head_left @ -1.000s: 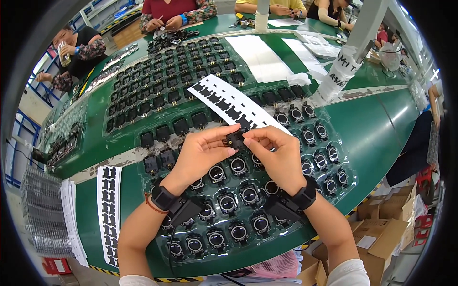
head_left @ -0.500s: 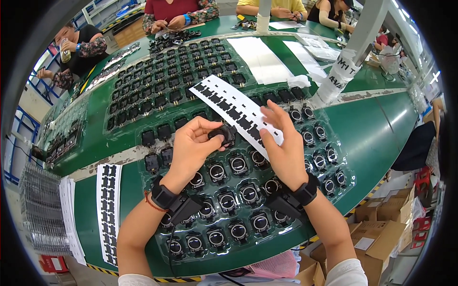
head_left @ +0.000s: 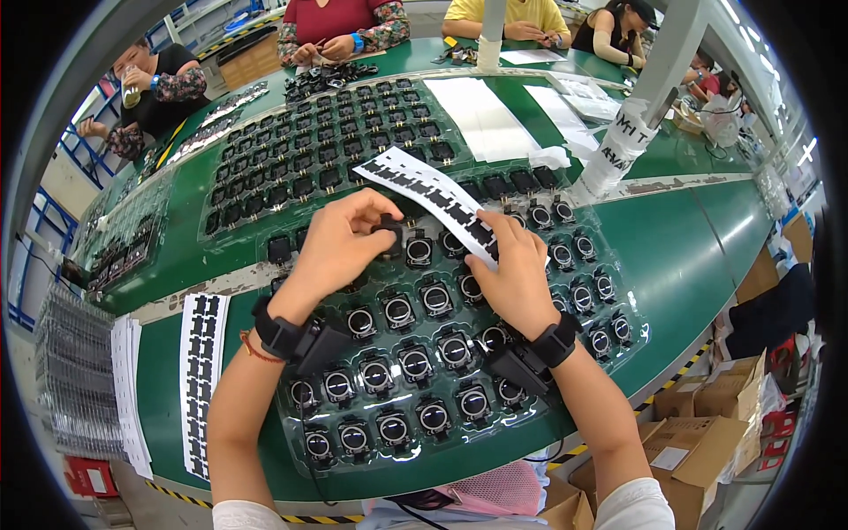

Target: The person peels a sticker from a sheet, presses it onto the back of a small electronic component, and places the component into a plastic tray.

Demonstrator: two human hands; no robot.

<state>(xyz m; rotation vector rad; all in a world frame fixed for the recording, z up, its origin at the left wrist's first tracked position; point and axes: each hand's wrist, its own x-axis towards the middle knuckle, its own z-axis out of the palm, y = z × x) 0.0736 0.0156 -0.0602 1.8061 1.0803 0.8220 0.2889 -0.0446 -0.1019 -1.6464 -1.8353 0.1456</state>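
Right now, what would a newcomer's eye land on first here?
Most striking is the clear tray of round black lens-like parts filling the green table's near edge. Over it, the left hand pinches a small black part, while the right hand presses on a white strip of black stickers lying across the tray's far side.

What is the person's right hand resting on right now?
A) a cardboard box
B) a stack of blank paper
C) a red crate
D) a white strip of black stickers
D: the right hand has its fingertips on the white sticker strip lying across the tray of round black parts, while the left hand pinches a small black part.
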